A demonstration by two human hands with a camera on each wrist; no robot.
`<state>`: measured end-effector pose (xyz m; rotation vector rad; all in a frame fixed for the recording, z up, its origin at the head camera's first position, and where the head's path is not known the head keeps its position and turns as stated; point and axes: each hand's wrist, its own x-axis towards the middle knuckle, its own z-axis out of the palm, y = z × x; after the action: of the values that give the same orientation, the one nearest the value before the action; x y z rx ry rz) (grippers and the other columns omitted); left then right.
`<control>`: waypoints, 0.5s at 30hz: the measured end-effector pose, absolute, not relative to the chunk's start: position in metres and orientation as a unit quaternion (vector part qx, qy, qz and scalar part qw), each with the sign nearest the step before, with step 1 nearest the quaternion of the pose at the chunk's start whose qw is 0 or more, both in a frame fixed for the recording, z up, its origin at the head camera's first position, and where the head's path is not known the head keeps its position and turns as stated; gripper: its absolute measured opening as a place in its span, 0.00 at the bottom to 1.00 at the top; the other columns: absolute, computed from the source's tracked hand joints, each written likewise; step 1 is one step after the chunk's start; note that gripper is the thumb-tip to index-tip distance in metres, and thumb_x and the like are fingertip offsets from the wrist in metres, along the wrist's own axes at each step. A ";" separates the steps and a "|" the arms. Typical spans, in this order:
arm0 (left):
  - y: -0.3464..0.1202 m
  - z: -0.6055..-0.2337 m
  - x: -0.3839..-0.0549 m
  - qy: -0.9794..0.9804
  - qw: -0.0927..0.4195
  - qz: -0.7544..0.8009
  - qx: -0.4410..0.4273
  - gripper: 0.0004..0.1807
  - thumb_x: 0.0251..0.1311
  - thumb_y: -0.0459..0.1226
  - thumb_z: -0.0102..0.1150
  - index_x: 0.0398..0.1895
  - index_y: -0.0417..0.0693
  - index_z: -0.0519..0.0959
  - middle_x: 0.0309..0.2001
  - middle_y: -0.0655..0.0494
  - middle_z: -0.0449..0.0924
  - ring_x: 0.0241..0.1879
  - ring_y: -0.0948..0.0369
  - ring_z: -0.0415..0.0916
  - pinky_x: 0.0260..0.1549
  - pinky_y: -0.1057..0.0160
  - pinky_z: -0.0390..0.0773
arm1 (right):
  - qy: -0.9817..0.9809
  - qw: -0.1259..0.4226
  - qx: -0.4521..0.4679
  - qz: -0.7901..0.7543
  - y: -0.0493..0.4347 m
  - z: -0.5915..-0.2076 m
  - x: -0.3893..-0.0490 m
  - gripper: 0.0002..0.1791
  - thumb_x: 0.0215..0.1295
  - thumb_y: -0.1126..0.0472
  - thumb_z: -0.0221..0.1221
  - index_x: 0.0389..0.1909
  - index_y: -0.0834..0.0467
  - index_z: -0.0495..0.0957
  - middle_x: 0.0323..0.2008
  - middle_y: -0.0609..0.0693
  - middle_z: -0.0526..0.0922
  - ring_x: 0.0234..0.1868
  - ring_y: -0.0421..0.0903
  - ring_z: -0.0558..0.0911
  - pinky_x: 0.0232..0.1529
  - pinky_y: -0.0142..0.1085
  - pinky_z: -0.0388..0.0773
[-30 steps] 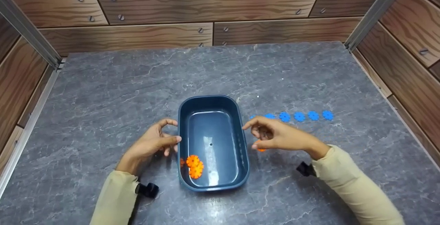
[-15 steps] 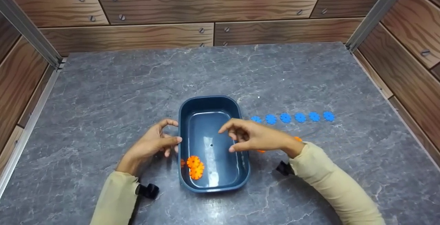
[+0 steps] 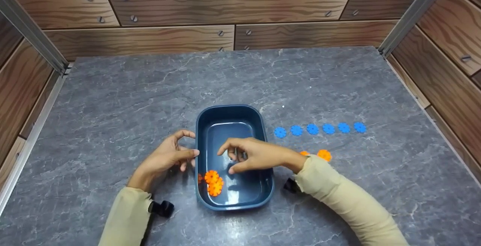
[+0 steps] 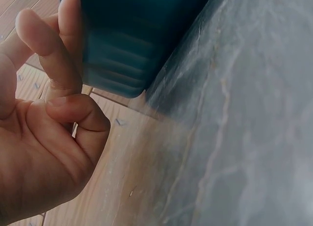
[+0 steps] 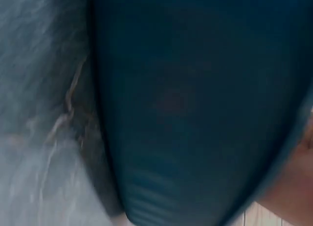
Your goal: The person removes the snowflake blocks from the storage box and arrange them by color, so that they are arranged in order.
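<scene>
A dark blue plastic tub (image 3: 236, 111) stands on the grey marbled table. My left hand (image 3: 167, 157) holds its left rim, thumb over the edge and other fingers outside the wall; in the left wrist view, the left hand (image 4: 54, 133) has curled fingers by the tub's outer side (image 4: 117, 55). My right hand (image 3: 255, 154) hangs over the tub with loosely bent fingers, thumb and index apart, nothing visible between them. Overlapping orange flower-shaped discs (image 3: 215, 187) lie in the tub's near left corner. The tub's wall (image 5: 195, 113) fills most of the right wrist view.
Several blue flower-shaped discs (image 3: 312, 129) form a row on the table right of the tub. Nearer, an orange flower-shaped disc (image 3: 324, 155) lies beside another, partly hidden by the right wrist. Wood-patterned panels (image 3: 225, 3) enclose the table's back and sides.
My right hand has moved left from beside the tub to over its inside, uncovering the blue row and leaving orange discs on the table. My left hand has stayed at the rim.
</scene>
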<state>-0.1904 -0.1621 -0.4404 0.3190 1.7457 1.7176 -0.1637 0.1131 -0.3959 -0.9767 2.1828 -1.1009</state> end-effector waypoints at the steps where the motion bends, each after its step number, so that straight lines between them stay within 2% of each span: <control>1: -0.162 -0.440 -0.190 0.668 0.329 0.656 0.121 0.29 0.60 0.33 0.61 0.59 0.40 0.57 0.19 0.56 0.82 0.11 0.67 0.69 0.15 0.72 0.71 | 0.804 0.254 -0.362 -0.397 0.110 -0.398 -0.164 0.24 0.60 0.61 0.65 0.57 0.59 0.72 0.35 0.58 0.75 0.31 0.37 0.71 0.35 0.27 0.72; 8: -0.162 -0.440 -0.190 0.667 0.330 0.657 0.122 0.30 0.60 0.33 0.61 0.59 0.40 0.56 0.19 0.55 0.82 0.11 0.67 0.69 0.15 0.72 0.70 | 0.815 0.272 -0.363 -0.361 0.094 -0.408 -0.168 0.24 0.61 0.60 0.65 0.57 0.60 0.72 0.37 0.60 0.76 0.28 0.41 0.70 0.30 0.24 0.68; 15: -0.162 -0.440 -0.190 0.668 0.330 0.657 0.119 0.29 0.60 0.32 0.61 0.59 0.41 0.57 0.19 0.56 0.81 0.11 0.67 0.69 0.15 0.72 0.71 | 0.828 0.279 -0.358 -0.330 0.085 -0.417 -0.168 0.23 0.60 0.60 0.65 0.56 0.57 0.73 0.34 0.50 0.74 0.24 0.35 0.68 0.28 0.24 0.67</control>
<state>-0.1897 -0.1624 -0.4397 0.3115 1.7465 1.7181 -0.1681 0.0846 -0.4166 -0.9609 2.2208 -0.8860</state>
